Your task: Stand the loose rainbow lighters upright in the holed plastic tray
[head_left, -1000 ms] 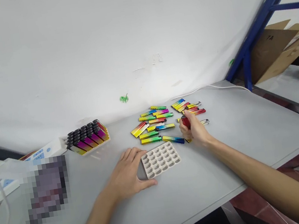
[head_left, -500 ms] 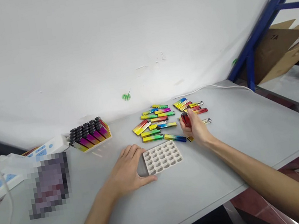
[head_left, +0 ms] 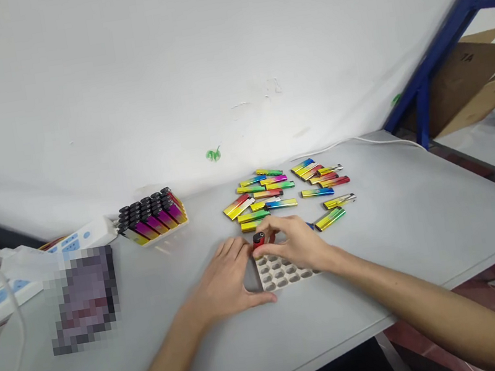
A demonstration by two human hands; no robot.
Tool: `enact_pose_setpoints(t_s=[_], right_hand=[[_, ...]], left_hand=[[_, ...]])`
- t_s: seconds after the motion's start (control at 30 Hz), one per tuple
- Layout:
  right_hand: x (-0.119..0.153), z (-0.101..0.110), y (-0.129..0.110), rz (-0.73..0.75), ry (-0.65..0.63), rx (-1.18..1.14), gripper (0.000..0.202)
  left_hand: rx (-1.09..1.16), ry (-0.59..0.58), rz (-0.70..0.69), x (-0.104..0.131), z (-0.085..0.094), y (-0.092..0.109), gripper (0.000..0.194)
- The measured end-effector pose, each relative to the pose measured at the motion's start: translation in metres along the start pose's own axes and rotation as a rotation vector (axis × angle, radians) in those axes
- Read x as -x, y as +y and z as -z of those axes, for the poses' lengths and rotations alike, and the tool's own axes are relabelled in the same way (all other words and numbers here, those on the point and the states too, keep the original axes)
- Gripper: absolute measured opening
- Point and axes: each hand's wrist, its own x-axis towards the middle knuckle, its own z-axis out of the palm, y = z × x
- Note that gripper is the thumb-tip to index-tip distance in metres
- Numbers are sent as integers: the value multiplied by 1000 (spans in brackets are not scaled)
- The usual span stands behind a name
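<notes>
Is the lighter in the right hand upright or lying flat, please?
Upright: the lighter has its black top facing up, over the tray.

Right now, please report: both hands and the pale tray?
Left hand around left end of tray. Right hand holding red lighter at far left corner, partly hiding tray. Loose lighters beyond.

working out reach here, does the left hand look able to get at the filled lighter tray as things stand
Probably yes: nothing shows between the left hand and the filled lighter tray, farther back on its left. It would have to leave the side of the holed tray first.
</notes>
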Motion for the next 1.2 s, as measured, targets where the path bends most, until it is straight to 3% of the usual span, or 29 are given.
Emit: enact_pose_setpoints(t_s=[0.23,0.4,0.5,0.67,0.77,0.93,1.2], right_hand=[[3,-4,11,144,66,331,32],[6,-4,13,245,-16,511,32],[6,8,10,197,-36,529,29],[12,49,16,5,123,780,27],[18,67,21,-84,29,834,27],[20,70,20,-88,-100,714,23],[22,81,21,-118,-130,708,16]], left_hand=[[0,10,0,0,1,2,66],[16,-6,18,-1,0,4,64],[20,-21,38,0,1,4,64],[6,-21,125,5,7,-3,68],[24,2,149,7,11,-9,64],[77,13,115,9,15,-17,50],[137,21,133,7,12,-15,68]])
